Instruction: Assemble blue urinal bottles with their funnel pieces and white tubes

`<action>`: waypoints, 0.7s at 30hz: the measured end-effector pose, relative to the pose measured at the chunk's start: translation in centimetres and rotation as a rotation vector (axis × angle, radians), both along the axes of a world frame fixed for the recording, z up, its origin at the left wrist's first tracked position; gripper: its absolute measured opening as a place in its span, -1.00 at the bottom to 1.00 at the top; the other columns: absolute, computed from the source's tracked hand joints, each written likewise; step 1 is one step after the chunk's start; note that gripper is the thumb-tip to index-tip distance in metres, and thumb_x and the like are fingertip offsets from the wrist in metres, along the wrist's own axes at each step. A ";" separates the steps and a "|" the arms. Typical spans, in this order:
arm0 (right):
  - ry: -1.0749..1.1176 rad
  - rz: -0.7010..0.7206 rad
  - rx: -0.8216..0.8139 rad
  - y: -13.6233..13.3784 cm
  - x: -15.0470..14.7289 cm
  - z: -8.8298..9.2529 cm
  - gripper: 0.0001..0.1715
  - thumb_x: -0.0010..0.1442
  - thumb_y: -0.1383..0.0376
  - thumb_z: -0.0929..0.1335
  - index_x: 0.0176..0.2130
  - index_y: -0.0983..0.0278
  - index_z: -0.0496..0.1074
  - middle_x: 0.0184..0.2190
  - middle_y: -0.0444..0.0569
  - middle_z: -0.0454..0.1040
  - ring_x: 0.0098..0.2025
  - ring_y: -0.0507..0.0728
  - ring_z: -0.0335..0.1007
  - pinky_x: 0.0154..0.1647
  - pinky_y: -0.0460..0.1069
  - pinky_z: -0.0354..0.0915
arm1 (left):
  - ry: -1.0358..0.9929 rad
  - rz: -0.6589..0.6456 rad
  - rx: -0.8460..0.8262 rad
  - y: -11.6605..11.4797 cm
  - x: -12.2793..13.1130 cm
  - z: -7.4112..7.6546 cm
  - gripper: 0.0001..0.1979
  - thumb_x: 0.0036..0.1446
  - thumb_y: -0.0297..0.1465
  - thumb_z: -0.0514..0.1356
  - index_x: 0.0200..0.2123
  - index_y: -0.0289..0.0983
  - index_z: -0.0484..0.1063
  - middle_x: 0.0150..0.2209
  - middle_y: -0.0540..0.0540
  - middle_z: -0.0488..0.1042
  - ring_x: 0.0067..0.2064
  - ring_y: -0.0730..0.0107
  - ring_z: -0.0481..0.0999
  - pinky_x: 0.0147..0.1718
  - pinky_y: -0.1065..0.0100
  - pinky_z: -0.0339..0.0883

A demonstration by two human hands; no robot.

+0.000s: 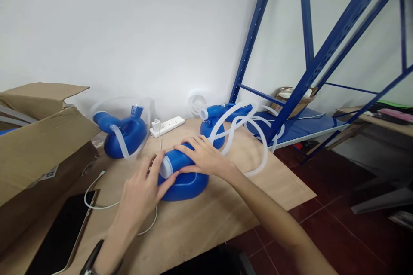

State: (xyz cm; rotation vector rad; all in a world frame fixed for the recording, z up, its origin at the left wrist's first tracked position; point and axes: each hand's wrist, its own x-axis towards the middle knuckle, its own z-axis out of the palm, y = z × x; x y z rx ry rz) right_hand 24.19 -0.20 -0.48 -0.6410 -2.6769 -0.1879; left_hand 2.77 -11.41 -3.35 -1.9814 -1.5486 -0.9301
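Bottle (190, 190): blue, smooth, glossy, with pale highlights along the rounded lower body
Pose: resting flat and squat on the table (226, 210), broad side down
Neck (181, 160): same blue, thick, tubular, set above the body, nearly level, aimed left and slightly towards the near side
Cap (166, 167): whitish, round, rimmed, at the neck's mouth; fully seated or loose, impossible to tell
Out of sight: far end of the neck, partly covered
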 end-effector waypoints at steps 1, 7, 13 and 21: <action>-0.005 -0.014 -0.009 -0.2 0.0 0.0 -0.20 0.41 -0.21 0.28 0.37 0.22 0.31 0.21 0.27 0.44 0.24 0.40 0.35 0.24 0.32 0.32 | -0.045 -0.066 -0.022 0.3 -0.5 0.2 -0.44 0.42 -0.01 0.13 0.31 -0.21 0.36 0.04 -0.25 0.60 -0.19 0.13 0.70 -0.39 0.31 0.53; 0.063 -0.046 -0.276 -0.6 0.8 1.3 -0.23 0.41 -0.19 0.31 0.38 0.16 0.29 0.22 0.18 0.43 0.22 0.35 0.41 0.21 0.25 0.41 | -0.710 -0.266 -0.305 0.9 -3.3 1.2 -0.47 0.14 0.07 0.37 -0.02 -0.21 0.54 -0.16 -0.12 0.65 -0.28 0.22 0.68 -0.32 0.29 0.62; 0.134 -0.133 -0.425 -0.3 1.0 1.6 -0.22 0.39 -0.20 0.34 0.38 0.14 0.26 0.27 0.13 0.44 0.21 0.38 0.48 0.21 0.29 0.42 | -1.151 -0.167 -0.420 1.4 -3.3 -0.2 -0.37 -0.10 -0.08 0.50 -0.02 -0.20 0.42 -0.10 -0.12 0.62 -0.18 0.15 0.67 -0.27 0.20 0.64; 0.188 -0.358 -0.482 1.0 3.3 1.8 -0.18 0.39 -0.20 0.33 0.43 0.12 0.25 0.30 0.14 0.45 0.25 0.44 0.46 0.24 0.30 0.38 | -0.952 0.127 -0.350 2.5 -7.7 -3.3 -0.47 0.01 -0.10 0.37 0.01 -0.20 0.42 -0.14 -0.16 0.54 -0.13 0.05 0.63 -0.05 -0.04 0.57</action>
